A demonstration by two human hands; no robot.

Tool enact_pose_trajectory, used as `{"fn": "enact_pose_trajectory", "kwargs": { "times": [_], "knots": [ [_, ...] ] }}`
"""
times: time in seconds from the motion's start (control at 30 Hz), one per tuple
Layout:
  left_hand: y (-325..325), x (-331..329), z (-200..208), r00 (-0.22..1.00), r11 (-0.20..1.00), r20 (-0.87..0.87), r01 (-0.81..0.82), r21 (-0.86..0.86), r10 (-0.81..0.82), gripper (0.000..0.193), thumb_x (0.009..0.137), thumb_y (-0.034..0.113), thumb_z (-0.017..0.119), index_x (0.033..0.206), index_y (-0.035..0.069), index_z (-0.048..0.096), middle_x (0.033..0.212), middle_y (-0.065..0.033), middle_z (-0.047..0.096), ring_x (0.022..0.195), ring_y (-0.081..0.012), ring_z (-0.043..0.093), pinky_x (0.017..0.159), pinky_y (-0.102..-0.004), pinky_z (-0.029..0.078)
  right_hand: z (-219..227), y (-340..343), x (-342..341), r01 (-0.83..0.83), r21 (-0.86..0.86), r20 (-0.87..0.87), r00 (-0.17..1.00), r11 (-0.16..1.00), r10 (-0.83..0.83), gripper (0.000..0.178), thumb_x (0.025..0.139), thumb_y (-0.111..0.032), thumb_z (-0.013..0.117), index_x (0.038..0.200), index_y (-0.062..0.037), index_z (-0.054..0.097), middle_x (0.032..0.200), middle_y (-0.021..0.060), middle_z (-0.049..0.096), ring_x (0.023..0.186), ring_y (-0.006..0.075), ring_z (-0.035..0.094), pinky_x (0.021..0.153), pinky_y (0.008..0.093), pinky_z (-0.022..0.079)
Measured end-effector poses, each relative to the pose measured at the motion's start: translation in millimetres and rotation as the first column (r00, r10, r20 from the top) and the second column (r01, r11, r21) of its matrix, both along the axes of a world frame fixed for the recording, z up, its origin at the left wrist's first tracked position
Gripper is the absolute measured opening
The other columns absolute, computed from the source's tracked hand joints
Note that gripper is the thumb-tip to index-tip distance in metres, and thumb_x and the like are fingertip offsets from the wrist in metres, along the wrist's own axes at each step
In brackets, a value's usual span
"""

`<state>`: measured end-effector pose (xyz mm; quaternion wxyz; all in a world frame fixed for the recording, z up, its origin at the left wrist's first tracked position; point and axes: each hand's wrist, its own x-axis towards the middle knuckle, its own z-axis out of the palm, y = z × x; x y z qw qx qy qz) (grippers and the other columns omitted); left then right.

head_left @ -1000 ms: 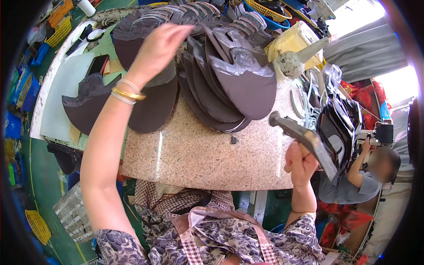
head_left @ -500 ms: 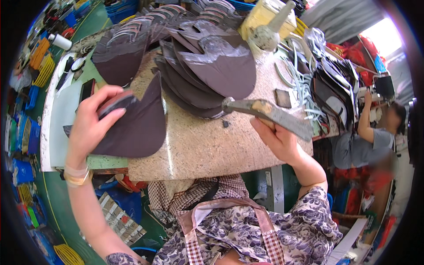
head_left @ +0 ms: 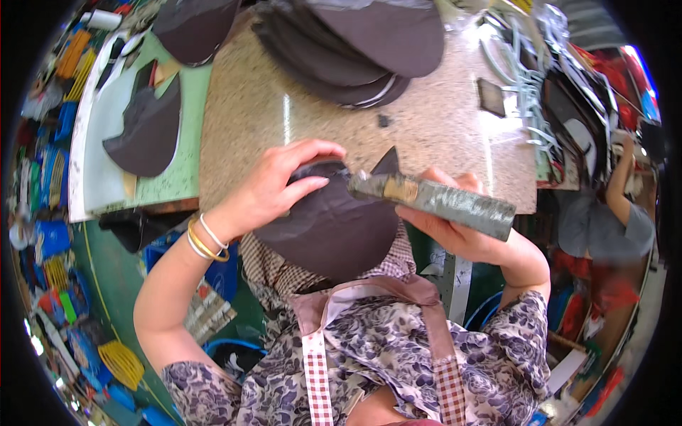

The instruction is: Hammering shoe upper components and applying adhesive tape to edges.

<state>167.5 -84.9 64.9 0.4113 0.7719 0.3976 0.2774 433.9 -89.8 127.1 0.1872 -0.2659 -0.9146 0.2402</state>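
My left hand (head_left: 273, 186) presses down on a dark grey rounded piece of sheet material (head_left: 334, 231) that overhangs the near edge of the speckled stone slab (head_left: 298, 106). My right hand (head_left: 462, 231) grips a hammer (head_left: 433, 199) by its worn grey head end, lying sideways across the piece's right side. A pile of similar dark pieces (head_left: 355, 42) lies at the far side of the slab.
A green-topped table (head_left: 177, 163) to the left carries more dark pieces (head_left: 145, 131). Metal wire hooks (head_left: 522, 78) lie at the slab's right. Another person (head_left: 611, 213) works at far right. Crates and coloured items crowd the floor at left.
My left hand has pulled one dark piece from the left of the slab to its near edge. My right hand has brought the hammer in over that piece.
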Motion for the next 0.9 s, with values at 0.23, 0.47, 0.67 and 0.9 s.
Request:
{"fn": "enact_pose_trajectory", "kwargs": {
  "times": [0.23, 0.47, 0.67, 0.9],
  "knots": [
    [19, -5, 8, 0.963, 0.993, -0.251, 0.109, 0.044, -0.094, 0.037, 0.077, 0.013, 0.069, 0.112, 0.004, 0.061, 0.088, -0.0092, 0.056, 0.084, -0.0252, 0.056, 0.076, -0.0344, 0.046, -29, 10, -14, -0.069, -0.301, 0.096, 0.99, 0.951, 0.103, 0.033, 0.076, -0.015, 0.06, 0.105, -0.0024, 0.051, 0.077, 0.0109, 0.053, 0.065, 0.0291, 0.061, 0.051, 0.0394, 0.046],
    [40, -10, -1, 0.973, 0.99, -0.187, 0.138, 0.01, -0.134, 0.021, 0.075, 0.009, 0.07, 0.095, 0.003, 0.067, 0.081, -0.0076, 0.059, 0.074, -0.0224, 0.057, 0.066, -0.0316, 0.048, -35, 23, -15, -0.113, -0.364, 0.046, 0.989, 0.925, 0.139, 0.036, 0.074, -0.017, 0.063, 0.106, -0.0018, 0.053, 0.077, 0.009, 0.049, 0.06, 0.025, 0.059, 0.047, 0.0373, 0.045],
    [47, -16, -9, 0.963, 0.936, -0.168, 0.249, 0.249, -0.211, 0.019, 0.072, 0.008, 0.069, 0.091, 0.007, 0.068, 0.08, -0.0043, 0.06, 0.071, -0.0193, 0.058, 0.059, -0.0299, 0.048, -33, 28, -3, 0.035, -0.453, 0.105, 0.994, 0.891, 0.015, 0.041, 0.067, -0.016, 0.07, 0.102, -0.0025, 0.053, 0.071, 0.0068, 0.052, 0.051, 0.023, 0.057, 0.045, 0.0327, 0.045],
    [44, -15, -11, 0.948, 0.834, -0.22, 0.307, 0.458, -0.228, 0.023, 0.065, 0.007, 0.072, 0.087, 0.005, 0.067, 0.079, -0.0029, 0.061, 0.067, -0.0185, 0.057, 0.05, -0.0292, 0.046, -26, 30, -20, 0.224, -0.383, 0.197, 0.968, 0.896, -0.158, 0.026, 0.07, -0.01, 0.073, 0.093, -0.007, 0.061, 0.072, 0.0077, 0.061, 0.06, 0.0278, 0.061, 0.057, 0.036, 0.046]
  ]
}}
